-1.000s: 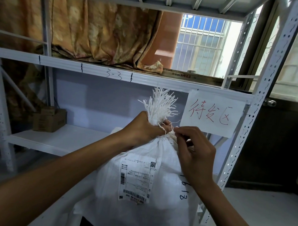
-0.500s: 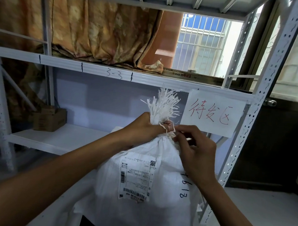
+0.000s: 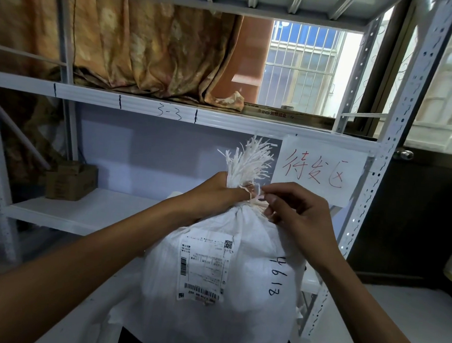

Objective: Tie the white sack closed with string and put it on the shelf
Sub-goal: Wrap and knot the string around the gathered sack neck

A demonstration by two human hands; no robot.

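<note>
A full white woven sack stands upright in front of me, with a shipping label and handwritten digits on its side. Its frayed top is bunched into a neck. My left hand grips that neck from the left. Thin white string is wound around the neck, and my right hand pinches the string's end between thumb and fingertips just to the right of it. The white metal shelf lies behind the sack, at about neck height.
A small cardboard box sits at the shelf's left end. A paper sign with red characters hangs from the upper shelf beam. The perforated upright stands right of the sack. Curtains and a barred window are behind.
My right hand has shifted slightly left and up, bringing the string end closer to the sack's neck. The left hand keeps its grip and the sack stays in place.
</note>
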